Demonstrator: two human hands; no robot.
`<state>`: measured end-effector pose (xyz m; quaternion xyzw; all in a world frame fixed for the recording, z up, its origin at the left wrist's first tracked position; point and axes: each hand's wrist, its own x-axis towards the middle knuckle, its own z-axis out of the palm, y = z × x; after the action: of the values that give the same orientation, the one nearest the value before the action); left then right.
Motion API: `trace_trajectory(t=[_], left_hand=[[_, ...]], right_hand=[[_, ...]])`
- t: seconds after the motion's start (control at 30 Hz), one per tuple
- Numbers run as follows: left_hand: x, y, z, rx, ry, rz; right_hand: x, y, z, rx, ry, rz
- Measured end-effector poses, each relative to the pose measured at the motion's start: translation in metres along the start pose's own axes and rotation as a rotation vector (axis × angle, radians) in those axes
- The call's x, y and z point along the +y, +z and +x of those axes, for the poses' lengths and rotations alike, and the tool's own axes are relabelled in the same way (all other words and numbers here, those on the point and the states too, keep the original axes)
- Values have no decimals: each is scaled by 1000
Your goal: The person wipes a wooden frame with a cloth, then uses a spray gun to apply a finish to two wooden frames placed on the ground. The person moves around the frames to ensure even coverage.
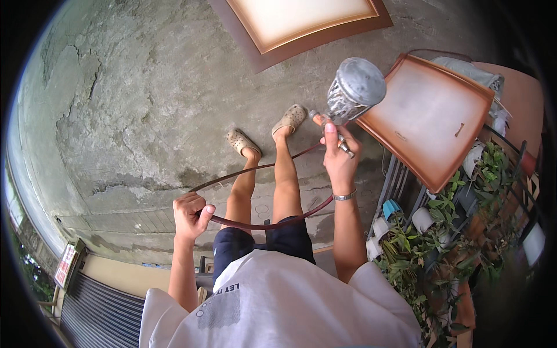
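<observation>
My right hand (341, 153) is wrapped round a paint spray gun, whose paint-smeared grey cup (361, 82) points up and away from me. A dark red hose (264, 225) loops across in front of my legs. My left hand (191, 216) is closed on this hose at the left of the loop. Just right of the spray gun stands a panel (432, 116) with a whitish middle and orange-brown edges, raised off the floor. At the far side lies a second framed panel (307, 20), pale in the middle with a brown border, partly cut off.
Potted plants (458, 226) crowd the right side, beside a metal rack (400, 180). A blue pot (392, 209) sits among white ones. Cracked concrete floor (127, 104) spreads to the left, with a ribbed shutter (101, 310) at lower left. My clogs (290, 119) stand on the concrete.
</observation>
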<state>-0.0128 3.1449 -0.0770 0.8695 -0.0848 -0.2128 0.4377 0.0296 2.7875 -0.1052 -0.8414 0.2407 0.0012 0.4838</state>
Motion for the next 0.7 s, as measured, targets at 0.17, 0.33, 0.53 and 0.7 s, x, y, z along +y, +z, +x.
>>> trace_trajectory(t=[0.17,0.33,0.53,0.7], left_hand=[[30,22,36,-16,65,-6],[64,57,73,-104,45,-5],[105,85,122,-101,18,-75],[102,87,131,-98,-58,-61]], right_hand=[[12,-70,82,248,241,-15],[31,-134,164,401,182,-33],[26,-201,234,586,63,-210],[20,-214,239,566,188,-176]])
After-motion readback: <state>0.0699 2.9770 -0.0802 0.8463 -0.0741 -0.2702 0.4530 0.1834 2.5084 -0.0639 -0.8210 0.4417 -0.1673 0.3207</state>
